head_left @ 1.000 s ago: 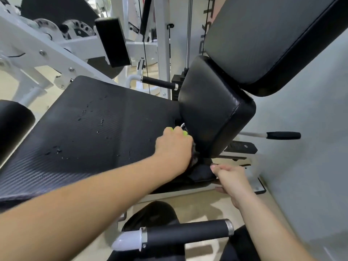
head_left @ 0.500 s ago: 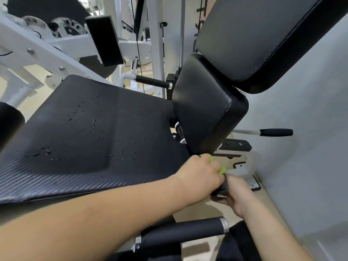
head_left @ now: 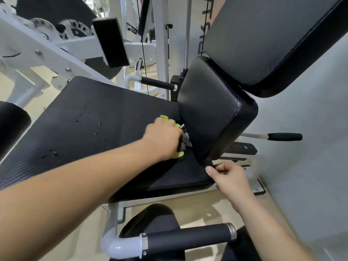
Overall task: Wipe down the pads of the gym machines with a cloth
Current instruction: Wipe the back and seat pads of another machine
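While my left hand (head_left: 162, 140) sits at frame centre, fingers curled tight round a bunched grey cloth (head_left: 185, 141), the cloth is wedged in the seam where the seat pad (head_left: 105, 129) meets the small upright pad (head_left: 212, 113). The cloth touches the upright pad's left-facing side, low down.

Right hand (head_left: 228, 178), lower right of centre: fingers curled, thumb tip at the seat pad's near right corner, just under the upright pad's bottom edge. Cannot tell whether it grips anything or only steadies there.

Key relation: the upright pad lies immediately right of the left hand. Its long axis runs from upper centre down toward the right hand, slightly tilted. The left hand is nearer its broad face and carries the cloth; the right hand reaches only the lower corner.

Outward: water droplets (head_left: 81, 114) lie on the seat pad left of the left hand, well apart from the cloth, toward mid-left of frame. Judgement: that wet patch is not yet wiped. The large back pad (head_left: 273, 38) fills the upper right, above both hands, farthest off.
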### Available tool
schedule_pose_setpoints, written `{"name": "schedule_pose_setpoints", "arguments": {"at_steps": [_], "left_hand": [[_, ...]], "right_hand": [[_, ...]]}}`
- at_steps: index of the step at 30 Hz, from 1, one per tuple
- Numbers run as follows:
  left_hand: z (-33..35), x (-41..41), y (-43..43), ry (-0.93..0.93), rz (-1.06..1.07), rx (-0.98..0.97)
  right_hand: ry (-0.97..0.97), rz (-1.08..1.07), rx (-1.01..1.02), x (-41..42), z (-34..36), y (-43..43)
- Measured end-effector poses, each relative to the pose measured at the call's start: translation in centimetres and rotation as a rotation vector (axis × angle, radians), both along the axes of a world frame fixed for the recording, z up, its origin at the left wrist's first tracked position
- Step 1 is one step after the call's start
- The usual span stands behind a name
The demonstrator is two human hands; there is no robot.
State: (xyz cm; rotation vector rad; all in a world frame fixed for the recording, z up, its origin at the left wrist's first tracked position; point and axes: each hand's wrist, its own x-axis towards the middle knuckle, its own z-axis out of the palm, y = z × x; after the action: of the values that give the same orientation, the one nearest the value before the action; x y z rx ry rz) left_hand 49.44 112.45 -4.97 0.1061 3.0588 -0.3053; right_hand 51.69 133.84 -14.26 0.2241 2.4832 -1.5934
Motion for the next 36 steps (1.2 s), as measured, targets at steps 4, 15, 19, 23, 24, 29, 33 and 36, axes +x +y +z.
{"name": "schedule_pose_setpoints", "arguments": {"at_steps": [4,15,19,23,24,29,33,36], "left_hand": [[-0.8,-2.7,2.2,-0.035,0.008,0.016],[-1.8,4.3,4.2,-0.058,-0.123,0.128],[-1.3,4.3,4.7,-0.008,-0.157,0.073],[-0.4,6.8,3.2,0.068,-0.126,-0.028],[-0.1,7.5,1.8,0.081,-0.096,-0.026],[3.6,9.6,-7.6,0.174,0.269,-0.019],[2.7,9.1,-5.1,0.204,0.325,-0.025],[1.0,9.6,-1.0,0.216,0.232,0.031]], "right_hand": [[0.006,-0.030,0.054,-0.5,-0.2,-0.3],[-0.065,-0.067,0.158,-0.5,1.2,-0.8],[-0.038,0.118,0.583,0.4,3.4,-1.3],[0.153,0.428,0.953,2.3,7.6,-2.6],[0.188,0.474,0.882,2.6,8.5,-3.3],[0.338,0.589,0.511,2.4,9.1,-6.5],[0.322,0.635,0.702,1.0,8.3,-7.5],[0.303,0.614,0.706,0.7,7.8,-7.7]]}}
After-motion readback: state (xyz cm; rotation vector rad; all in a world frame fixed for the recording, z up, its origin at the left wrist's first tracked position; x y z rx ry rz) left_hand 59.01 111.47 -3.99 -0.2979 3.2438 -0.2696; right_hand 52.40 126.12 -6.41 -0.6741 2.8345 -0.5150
